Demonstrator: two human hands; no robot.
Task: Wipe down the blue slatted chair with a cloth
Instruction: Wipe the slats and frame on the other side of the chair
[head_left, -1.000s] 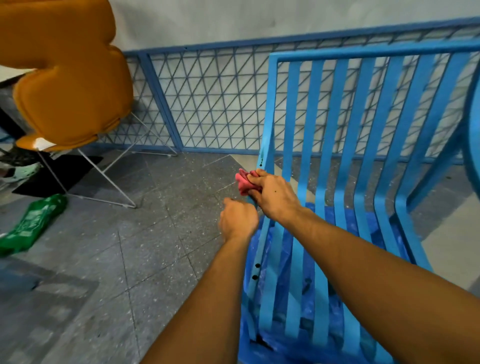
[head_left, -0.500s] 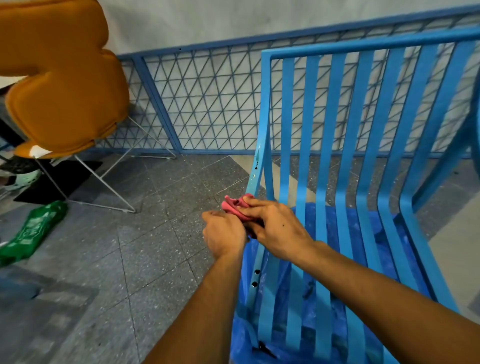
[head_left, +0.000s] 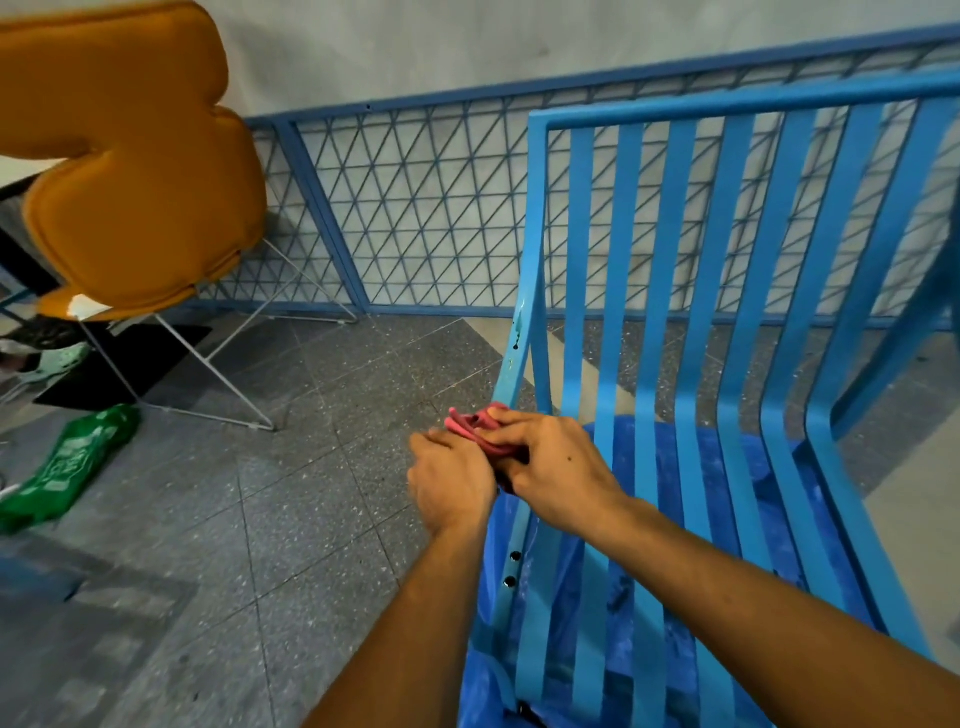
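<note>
The blue slatted chair (head_left: 691, 322) fills the right half of the head view, its back upright and its seat running toward me. A bunched pink cloth (head_left: 474, 425) sits at the chair's left edge, where back meets seat. My right hand (head_left: 545, 467) grips the cloth from the right and presses it against the left frame bar. My left hand (head_left: 451, 483) is closed against the cloth from the left, fingers touching the right hand. Most of the cloth is hidden between the two hands.
An orange padded chair (head_left: 135, 171) on thin wire legs stands at the left. A green plastic bag (head_left: 67, 467) lies on the grey tiled floor. A blue mesh fence (head_left: 415, 218) runs behind both chairs. Blue plastic sheeting (head_left: 727, 519) lies under the slatted seat.
Both hands and the cloth slid down the chair's left frame bar toward the seat. My left hand closed in from below and now meets the cloth and the right hand.
</note>
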